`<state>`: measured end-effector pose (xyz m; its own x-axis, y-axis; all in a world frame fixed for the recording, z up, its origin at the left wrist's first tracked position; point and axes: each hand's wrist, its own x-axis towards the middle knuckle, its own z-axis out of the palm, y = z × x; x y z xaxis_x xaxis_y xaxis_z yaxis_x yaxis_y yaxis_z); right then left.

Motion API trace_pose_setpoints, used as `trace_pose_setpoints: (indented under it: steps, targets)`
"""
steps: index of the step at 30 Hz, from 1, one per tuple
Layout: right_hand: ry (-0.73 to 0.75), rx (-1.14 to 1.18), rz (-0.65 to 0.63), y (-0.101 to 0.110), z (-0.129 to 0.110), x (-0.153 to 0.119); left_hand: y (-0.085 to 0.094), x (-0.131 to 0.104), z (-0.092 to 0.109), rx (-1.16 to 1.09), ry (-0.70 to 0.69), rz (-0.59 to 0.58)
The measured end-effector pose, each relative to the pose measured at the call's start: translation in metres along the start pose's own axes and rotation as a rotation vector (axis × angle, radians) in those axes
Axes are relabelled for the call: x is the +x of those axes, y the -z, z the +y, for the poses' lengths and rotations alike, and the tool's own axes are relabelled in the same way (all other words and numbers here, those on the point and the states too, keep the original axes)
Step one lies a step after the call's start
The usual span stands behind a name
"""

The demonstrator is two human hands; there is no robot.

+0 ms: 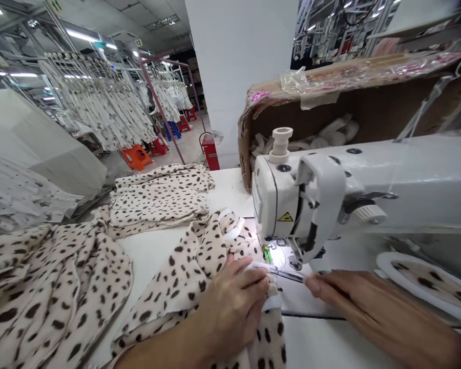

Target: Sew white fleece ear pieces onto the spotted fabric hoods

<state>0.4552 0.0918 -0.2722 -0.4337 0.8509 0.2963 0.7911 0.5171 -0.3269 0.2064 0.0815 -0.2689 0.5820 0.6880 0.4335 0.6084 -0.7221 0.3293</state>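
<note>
My left hand [238, 297] is closed on a piece of cream fabric with dark spots [200, 251], pinching a narrow white edge just in front of the needle area. Slim metal tweezers [288, 275] reach leftward from my right hand [353, 302], their points at the edge by my left fingers. The right fingers are pressed together around the tweezers. Above both hands stands the head of a white sewing machine [288, 200], its lamp lighting the plate. A small green part [267, 253] sits beside the presser foot.
Folded spotted fabric [161, 197] lies behind on the table, and a larger spotted heap [54, 292] is at left. A cardboard box [246, 138] with white material stands behind the machine. At right lies a white ring-shaped piece [384, 261] with spotted fabric inside.
</note>
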Motion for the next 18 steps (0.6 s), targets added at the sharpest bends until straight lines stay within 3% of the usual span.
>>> trace_pose_setpoints:
  steps: [4, 11, 18]
  targets:
    - [0.080, -0.034, -0.063, 0.002, -0.007, 0.006, 0.000, -0.002, 0.000, 0.000, 0.010, -0.009]
    - [0.177, -0.396, 0.137, -0.008, -0.003, 0.014, -0.005, 0.008, -0.006, 0.003, 0.020, -0.006]
    - [0.193, -0.610, 0.159, -0.019, 0.000, 0.007, -0.008, 0.013, -0.008, 0.045, 0.030, 0.005]
